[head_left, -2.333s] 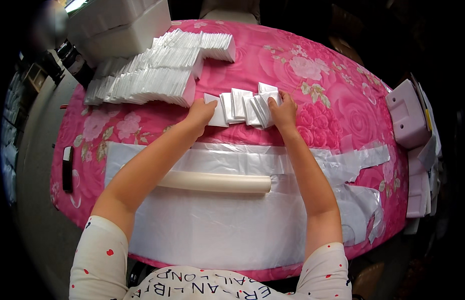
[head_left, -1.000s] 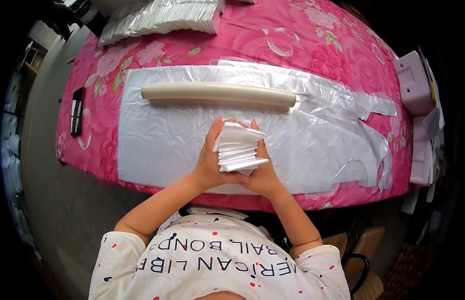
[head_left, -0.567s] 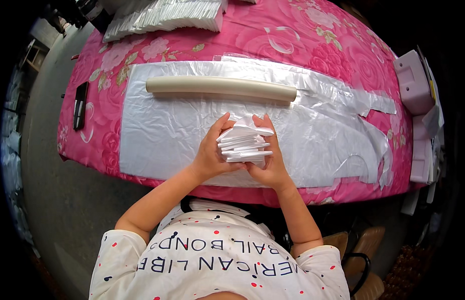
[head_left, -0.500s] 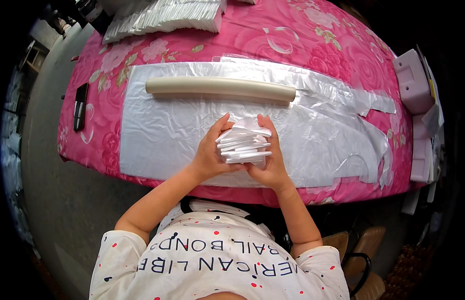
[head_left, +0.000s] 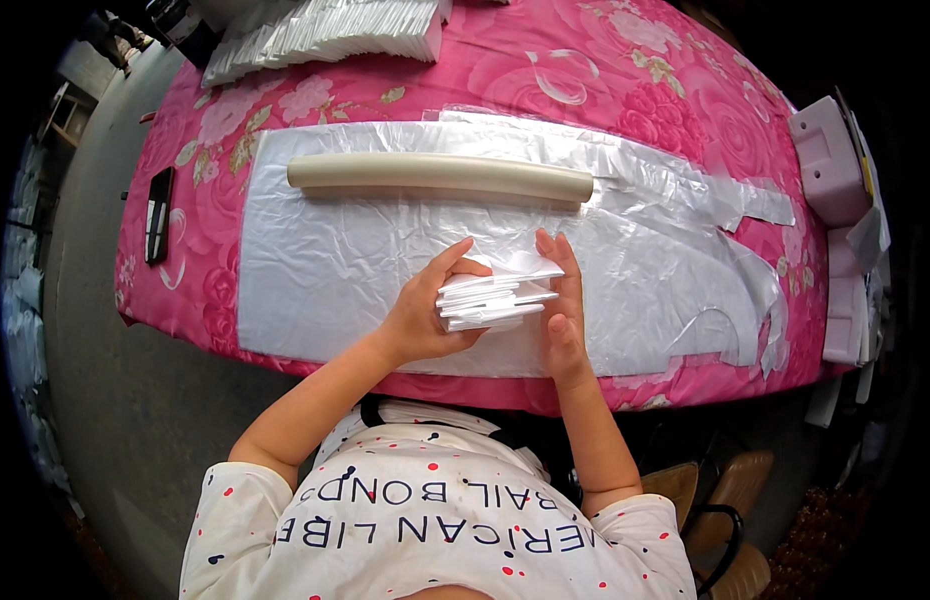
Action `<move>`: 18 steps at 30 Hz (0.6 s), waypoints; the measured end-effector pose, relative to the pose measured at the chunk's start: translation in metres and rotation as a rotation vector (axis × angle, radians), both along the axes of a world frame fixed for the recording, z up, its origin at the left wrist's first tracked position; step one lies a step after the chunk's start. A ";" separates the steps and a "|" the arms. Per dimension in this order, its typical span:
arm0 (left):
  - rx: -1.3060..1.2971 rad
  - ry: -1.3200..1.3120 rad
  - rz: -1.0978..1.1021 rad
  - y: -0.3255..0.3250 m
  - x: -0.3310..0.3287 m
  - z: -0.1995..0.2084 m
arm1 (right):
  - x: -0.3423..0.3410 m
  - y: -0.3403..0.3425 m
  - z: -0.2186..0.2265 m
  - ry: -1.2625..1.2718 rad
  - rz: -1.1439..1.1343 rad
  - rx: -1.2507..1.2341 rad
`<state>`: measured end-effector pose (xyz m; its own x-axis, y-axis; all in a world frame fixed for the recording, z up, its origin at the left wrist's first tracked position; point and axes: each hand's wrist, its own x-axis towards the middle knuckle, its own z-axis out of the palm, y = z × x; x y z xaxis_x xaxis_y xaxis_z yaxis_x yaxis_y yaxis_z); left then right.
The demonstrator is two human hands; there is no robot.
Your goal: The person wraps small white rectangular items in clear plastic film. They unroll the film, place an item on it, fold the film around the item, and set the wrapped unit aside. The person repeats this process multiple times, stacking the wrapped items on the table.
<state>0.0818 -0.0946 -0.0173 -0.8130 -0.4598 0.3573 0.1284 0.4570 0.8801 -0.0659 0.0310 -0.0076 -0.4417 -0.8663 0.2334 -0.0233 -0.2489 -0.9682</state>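
My left hand (head_left: 427, 312) and my right hand (head_left: 562, 300) press from both sides on a small stack of white folded packets (head_left: 493, 296), held just above the near part of a clear plastic sheet (head_left: 335, 270). The sheet lies on a table with a pink flowered cloth (head_left: 625, 60). A long cream-coloured roll (head_left: 440, 176) lies across the sheet, beyond my hands.
A large pile of white folded packets (head_left: 330, 30) sits at the table's far left. A black phone-like object (head_left: 158, 214) lies near the left edge. Pale pink boxes (head_left: 833, 160) stand at the right end. Brown chairs (head_left: 720, 520) are at the lower right, grey floor on the left.
Earlier both hands gathered packets far out on the table. Since then they brought the stack close to the near edge; over the last half second it has barely moved.
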 end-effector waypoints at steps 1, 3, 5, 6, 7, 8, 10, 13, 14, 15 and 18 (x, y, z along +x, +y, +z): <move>-0.006 -0.002 0.005 0.000 0.000 0.000 | -0.002 0.000 0.001 -0.003 -0.011 -0.002; -0.020 -0.001 0.000 -0.001 0.000 0.000 | -0.014 0.002 -0.001 0.014 -0.035 -0.025; -0.031 -0.004 -0.002 -0.001 0.001 -0.001 | -0.022 0.004 0.002 0.050 -0.023 0.003; -0.034 -0.005 -0.003 -0.001 0.001 -0.001 | -0.025 0.005 0.004 0.067 -0.017 0.016; -0.037 -0.004 -0.005 -0.001 0.001 -0.001 | -0.027 0.005 0.007 0.077 -0.012 0.029; -0.016 -0.004 -0.008 -0.001 0.001 -0.001 | -0.029 0.004 0.010 0.086 -0.007 0.041; 0.028 -0.003 -0.014 0.000 0.000 -0.001 | -0.032 0.002 0.010 0.134 0.005 0.064; -0.032 -0.001 -0.023 -0.001 -0.001 -0.002 | -0.034 0.000 0.004 0.217 0.011 0.082; -0.029 0.009 -0.023 -0.001 -0.001 -0.002 | -0.034 0.000 0.003 0.224 0.004 0.081; -0.027 0.019 -0.024 -0.001 -0.001 -0.003 | -0.034 0.000 0.002 0.231 -0.004 0.080; -0.021 0.023 -0.025 -0.002 0.000 -0.003 | -0.034 0.000 0.010 0.024 -0.162 0.038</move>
<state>0.0815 -0.0961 -0.0204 -0.8157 -0.4316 0.3852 0.1597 0.4719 0.8670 -0.0998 0.0308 0.0026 -0.5709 -0.7927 0.2136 -0.0834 -0.2028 -0.9757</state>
